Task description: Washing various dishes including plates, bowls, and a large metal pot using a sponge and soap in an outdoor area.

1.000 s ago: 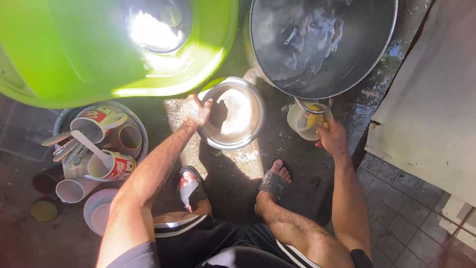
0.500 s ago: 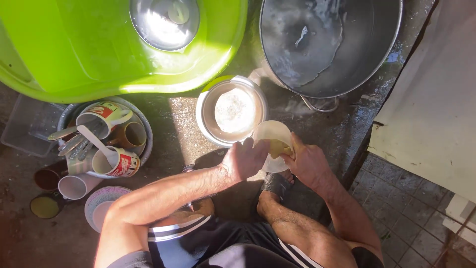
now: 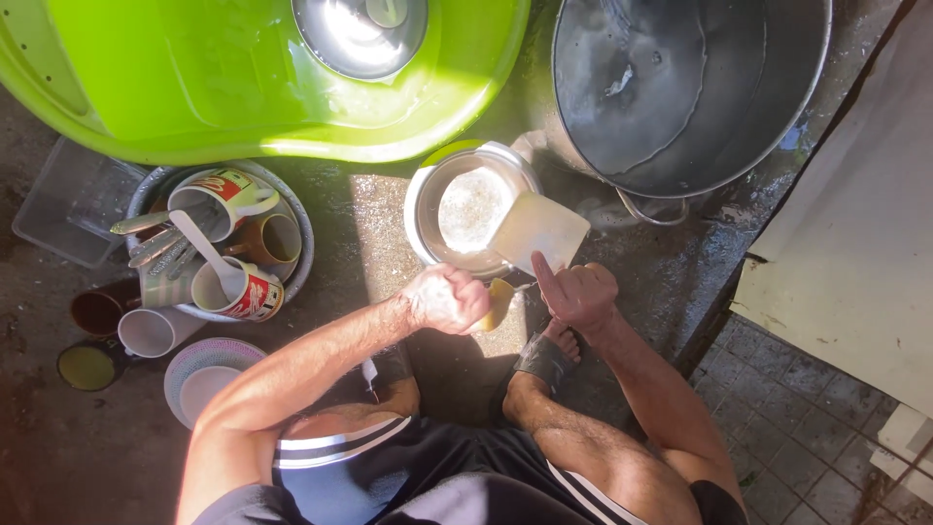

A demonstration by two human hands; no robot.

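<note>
Right hand (image 3: 580, 295) clamped on pale plastic cup (image 3: 537, 231), tilted over round steel bowl (image 3: 425, 199); left hand (image 3: 445, 297) fisted around yellow sponge (image 3: 498, 302).

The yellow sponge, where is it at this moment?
In the head view, the yellow sponge is just right of centre, in the left hand, below the small metal bowl and left of the right hand.

wet concrete floor (image 3: 369, 243) bears green tub (image 3: 194, 78), steel pot (image 3: 680, 87), dish basin (image 3: 292, 209).

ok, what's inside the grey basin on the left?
The grey basin holds printed mugs, a brown cup, a white spoon and metal cutlery. Its bottom is covered.
</note>
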